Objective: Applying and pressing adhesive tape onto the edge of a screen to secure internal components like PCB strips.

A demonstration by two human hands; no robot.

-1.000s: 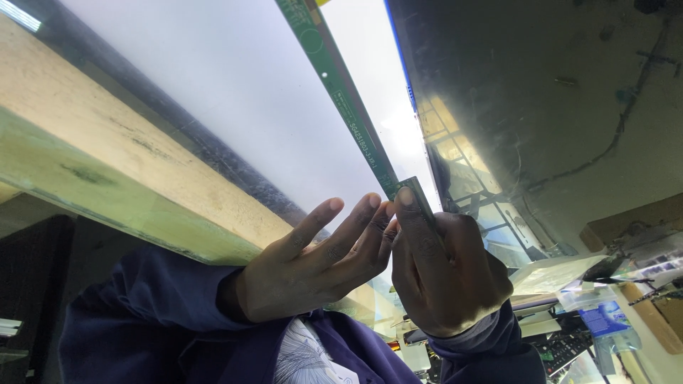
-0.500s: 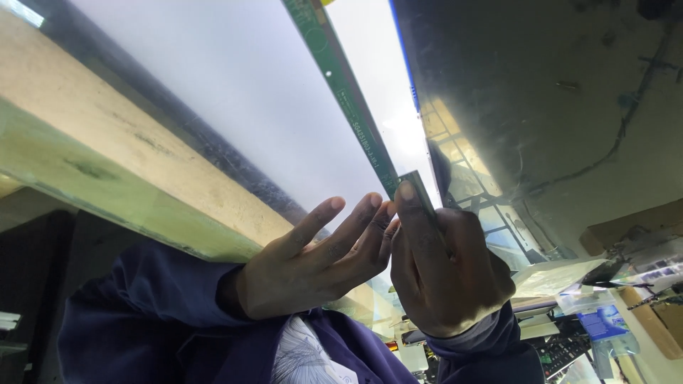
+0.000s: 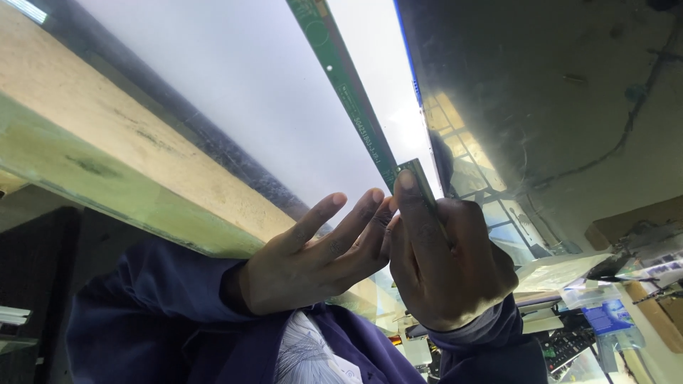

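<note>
Across the glowing white panel (image 3: 235, 92) runs a long, narrow green circuit board strip (image 3: 348, 92), thin and rigid-looking, probably light, brittle and prone to flexing, so best gripped by its bare edges near the end. The right hand (image 3: 448, 263) pinches that lower end, thumb pressed on top, fingers curled around it. The left hand (image 3: 313, 256) is spread loose beside it, fingertips touching the right, grasping nothing. A worn wooden beam (image 3: 128, 163) crosses at left.
</note>
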